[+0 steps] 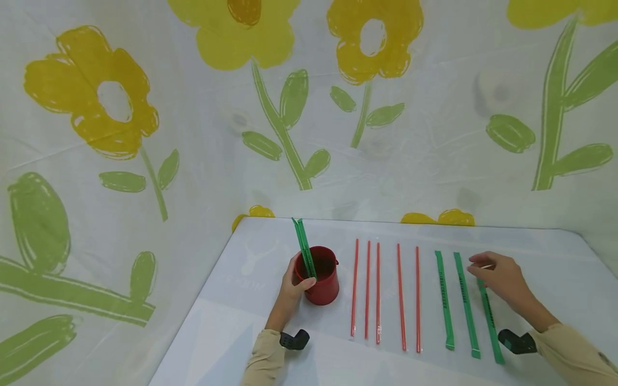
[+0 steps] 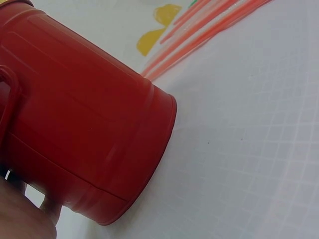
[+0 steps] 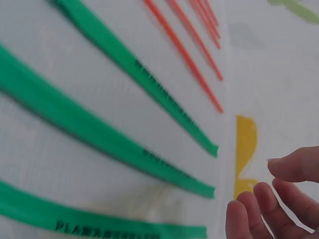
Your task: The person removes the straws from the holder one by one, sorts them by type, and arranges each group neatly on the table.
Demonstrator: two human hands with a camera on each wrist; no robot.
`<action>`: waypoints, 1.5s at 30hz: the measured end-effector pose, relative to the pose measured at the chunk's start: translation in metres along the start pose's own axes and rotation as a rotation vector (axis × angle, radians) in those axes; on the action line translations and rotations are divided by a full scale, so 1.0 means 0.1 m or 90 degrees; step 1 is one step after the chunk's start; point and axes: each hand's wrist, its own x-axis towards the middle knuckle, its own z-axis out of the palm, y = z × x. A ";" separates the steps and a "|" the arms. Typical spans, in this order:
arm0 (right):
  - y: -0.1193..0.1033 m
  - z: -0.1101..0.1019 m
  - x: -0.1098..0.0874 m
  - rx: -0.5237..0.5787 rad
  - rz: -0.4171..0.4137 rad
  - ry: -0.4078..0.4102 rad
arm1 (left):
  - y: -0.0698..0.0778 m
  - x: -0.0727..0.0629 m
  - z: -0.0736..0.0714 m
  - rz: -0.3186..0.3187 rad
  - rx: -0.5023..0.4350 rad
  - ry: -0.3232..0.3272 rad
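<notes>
My left hand grips a small red metal bucket at its left side, thumb over the rim. Two green-wrapped straws stand in the bucket, leaning left. In the left wrist view the bucket's wall fills much of the picture. Over on the right, my right hand hovers by the top of the rightmost green-wrapped straw. In the right wrist view its thumb and fingers are apart, with nothing between them. Two more green-wrapped straws lie to its left.
Several thin red straws in clear wrappers lie lengthwise between the bucket and the green ones. All rest on a white table. A flower-printed curtain hangs behind and at the left.
</notes>
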 end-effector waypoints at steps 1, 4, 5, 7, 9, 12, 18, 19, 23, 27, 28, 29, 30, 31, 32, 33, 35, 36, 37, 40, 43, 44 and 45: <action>-0.06 0.00 0.00 0.004 0.004 -0.007 | 0.00 0.00 0.00 0.000 -0.001 0.001; -0.25 0.01 -0.01 0.014 0.003 -0.015 | -0.01 0.00 -0.01 0.001 0.001 0.000; -0.31 0.01 -0.02 0.020 -0.002 -0.022 | -0.01 0.01 -0.01 0.002 0.000 -0.001; -0.42 0.02 -0.03 0.028 -0.006 -0.023 | -0.01 0.01 -0.01 0.000 0.001 -0.003; -0.52 0.04 -0.02 0.034 -0.010 -0.026 | -0.01 0.01 -0.01 -0.003 0.003 -0.002; -0.64 0.05 0.00 0.042 -0.022 -0.020 | 0.00 0.01 -0.01 -0.005 0.003 0.003; -0.79 0.05 0.06 0.064 -0.060 -0.005 | 0.00 0.01 -0.02 0.003 -0.005 0.002; -0.81 0.06 0.07 0.067 -0.063 -0.006 | 0.00 0.01 -0.02 0.005 -0.004 0.001; -0.92 0.09 0.11 0.080 -0.070 -0.011 | -0.01 0.01 -0.02 0.011 -0.009 -0.003; -1.03 0.12 0.14 0.117 -0.098 -0.019 | -0.02 0.02 -0.02 0.014 -0.011 -0.004; -1.06 0.14 0.15 0.123 -0.102 -0.023 | -0.03 0.02 -0.02 0.014 -0.013 -0.004; -1.09 0.15 0.15 0.135 -0.108 -0.027 | -0.03 0.02 -0.02 0.014 -0.014 -0.005; -1.12 0.16 0.16 0.144 -0.110 -0.029 | -0.07 0.03 -0.02 0.017 -0.015 -0.003; -1.16 0.18 0.17 0.151 -0.110 -0.033 | -0.12 0.04 -0.03 0.022 -0.018 -0.001; -1.20 0.20 0.17 0.155 -0.110 -0.035 | -0.16 0.05 -0.03 0.025 -0.021 0.000; -1.24 0.22 0.18 0.156 -0.111 -0.035 | -0.20 0.06 -0.04 0.029 -0.022 0.002; -1.32 0.26 0.19 0.159 -0.117 -0.035 | -0.30 0.09 -0.06 0.037 -0.024 0.005; -1.35 0.29 0.19 0.162 -0.120 -0.036 | -0.34 0.10 -0.07 0.040 -0.027 0.008; -1.39 0.30 0.20 0.166 -0.123 -0.040 | -0.35 0.10 -0.07 0.041 -0.029 0.007; -1.48 0.37 0.21 0.184 -0.135 -0.048 | -0.35 0.11 -0.08 0.032 -0.031 0.007; -1.57 0.44 0.23 0.210 -0.143 -0.059 | -0.34 0.11 -0.08 0.024 -0.034 0.005; -1.60 0.46 0.24 0.218 -0.145 -0.062 | -0.32 0.10 -0.08 0.023 -0.033 0.004; -1.63 0.48 0.24 0.225 -0.146 -0.065 | -0.31 0.10 -0.07 0.021 -0.032 0.002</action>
